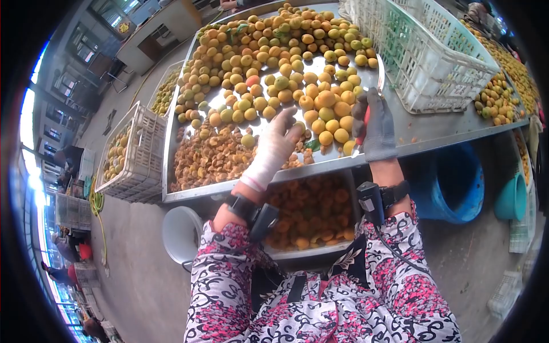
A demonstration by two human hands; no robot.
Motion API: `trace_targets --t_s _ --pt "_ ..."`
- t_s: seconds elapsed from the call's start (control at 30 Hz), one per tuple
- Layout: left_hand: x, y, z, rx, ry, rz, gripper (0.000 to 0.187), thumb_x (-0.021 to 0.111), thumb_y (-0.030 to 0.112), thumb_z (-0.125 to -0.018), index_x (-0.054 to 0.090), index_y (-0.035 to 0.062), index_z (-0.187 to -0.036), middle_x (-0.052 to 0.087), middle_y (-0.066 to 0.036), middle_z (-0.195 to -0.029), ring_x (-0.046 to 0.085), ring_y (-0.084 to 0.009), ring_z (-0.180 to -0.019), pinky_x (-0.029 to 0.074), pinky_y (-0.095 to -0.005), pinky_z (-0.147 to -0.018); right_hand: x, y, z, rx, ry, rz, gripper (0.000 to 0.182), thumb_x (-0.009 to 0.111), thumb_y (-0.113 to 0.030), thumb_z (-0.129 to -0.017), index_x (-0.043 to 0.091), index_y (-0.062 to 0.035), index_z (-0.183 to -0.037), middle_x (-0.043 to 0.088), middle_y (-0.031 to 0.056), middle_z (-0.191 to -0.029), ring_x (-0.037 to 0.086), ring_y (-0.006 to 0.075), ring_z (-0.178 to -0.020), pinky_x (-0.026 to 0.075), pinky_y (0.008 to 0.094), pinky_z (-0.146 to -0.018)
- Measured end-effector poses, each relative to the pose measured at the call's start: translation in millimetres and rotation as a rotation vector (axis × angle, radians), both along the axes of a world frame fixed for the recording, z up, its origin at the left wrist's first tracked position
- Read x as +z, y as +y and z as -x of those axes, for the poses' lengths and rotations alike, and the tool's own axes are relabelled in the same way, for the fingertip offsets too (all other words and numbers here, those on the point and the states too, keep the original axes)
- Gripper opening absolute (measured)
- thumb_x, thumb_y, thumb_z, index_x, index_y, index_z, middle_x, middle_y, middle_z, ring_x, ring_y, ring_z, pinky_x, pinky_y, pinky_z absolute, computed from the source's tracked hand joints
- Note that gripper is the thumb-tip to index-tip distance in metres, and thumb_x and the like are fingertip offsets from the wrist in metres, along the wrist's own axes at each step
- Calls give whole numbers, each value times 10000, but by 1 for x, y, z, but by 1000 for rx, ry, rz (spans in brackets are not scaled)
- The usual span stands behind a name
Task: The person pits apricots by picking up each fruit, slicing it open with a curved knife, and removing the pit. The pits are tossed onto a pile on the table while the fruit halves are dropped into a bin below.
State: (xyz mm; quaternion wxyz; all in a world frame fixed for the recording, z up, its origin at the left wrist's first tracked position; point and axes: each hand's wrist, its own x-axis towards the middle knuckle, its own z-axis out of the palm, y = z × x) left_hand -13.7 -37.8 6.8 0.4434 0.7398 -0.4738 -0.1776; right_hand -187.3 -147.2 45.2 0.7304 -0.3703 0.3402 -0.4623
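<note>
My left hand [279,137], wrapped in white at the palm and wrist, is at the front of the metal table with thumb and fingers closed around a greenish-yellow apricot [299,126]. In my right hand [378,127], which wears a grey glove with dark fingers, is a red-handled knife [366,116], partly hidden by the fingers. Whole apricots [327,108] lie heaped between and beyond both hands. To the left of my left hand spreads a pile of small brown-orange pieces [209,154], beside the table's front edge.
A white plastic crate [437,63] stands on the table at right. Under the front edge sits a tub of orange apricot pieces [311,214], flanked by a white bucket [182,234] and a blue barrel [452,186]. Another crate of fruit [134,163] is at left.
</note>
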Motion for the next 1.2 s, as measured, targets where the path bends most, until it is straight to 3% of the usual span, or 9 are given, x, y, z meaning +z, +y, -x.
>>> trace_targets --t_s 0.13,0.4,0.53,0.6,0.8,0.83,0.9,1.03,1.2 --pt "-4 -63 -1 16 -304 -150 601 671 303 -786 465 96 -1311 581 -184 -1176 545 -310 -1121 424 -385 -952 -10 -7 -6 -21 -13 -80 256 537 -348 -929 504 -96 -903 483 8 -621 386 69 -380 287 206 -321" --pt "-7 -113 6 -134 -691 -409 551 638 297 -815 477 98 -1303 551 -135 -1223 514 -295 -1148 385 -391 -985 -9 -8 -3 -8 7 -17 277 550 -361 -932 522 -97 -857 483 -19 -585 379 43 -387 271 197 -325" --pt "-5 -39 -13 -329 1058 175 597 617 263 -825 407 79 -1352 522 -92 -1210 545 -232 -1064 468 -374 -908 -11 4 -1 119 11 -15 295 538 -384 -938 522 -97 -868 463 -29 -578 380 39 -395 273 192 -331" --pt "6 3 -14 -408 1299 235 519 560 185 -884 382 4 -1338 525 -111 -1182 555 -211 -1047 470 -353 -918 -22 14 -8 299 -9 124 303 510 -396 -951 518 -102 -877 445 -38 -581 362 35 -390 273 192 -331" --pt "0 51 -13 -268 1077 365 449 526 144 -920 397 -64 -1297 566 -110 -989 564 -198 -980 471 -333 -905 -16 54 -33 526 217 186 310 490 -353 -970 574 -57 -1010 494 -31 -637 439 34 -525 359 186 -452" --pt "3 55 -16 -326 1363 412 539 583 239 -885 403 -57 -1298 546 -111 -1055 547 -204 -1025 452 -353 -934 -23 59 -39 509 231 321 331 497 -355 -967 574 -38 -1022 525 -9 -660 468 60 -566 399 217 -509" --pt "11 57 -16 -291 1330 432 576 603 270 -864 404 -44 -1304 528 -110 -1103 534 -211 -1055 441 -362 -948 -34 65 -48 509 328 511 372 501 -363 -961 571 -10 -1054 609 93 -727 593 197 -680 472 326 -650" --pt "6 55 -36 -249 1177 384 610 625 271 -837 395 -6 -1328 484 -107 -1211 505 -224 -1116 415 -380 -982 -31 73 -54 523 564 664 367 489 -376 -955 563 -35 -1066 625 210 -820 618 382 -810 469 399 -651" --pt "12 55 -44 -281 1163 391 625 636 268 -823 393 4 -1335 487 -113 -1224 494 -223 -1142 384 -382 -1014 -33 82 -60 492 540 725 371 496 -368 -951 556 -28 -1085 621 223 -820 613 395 -818 469 413 -647"
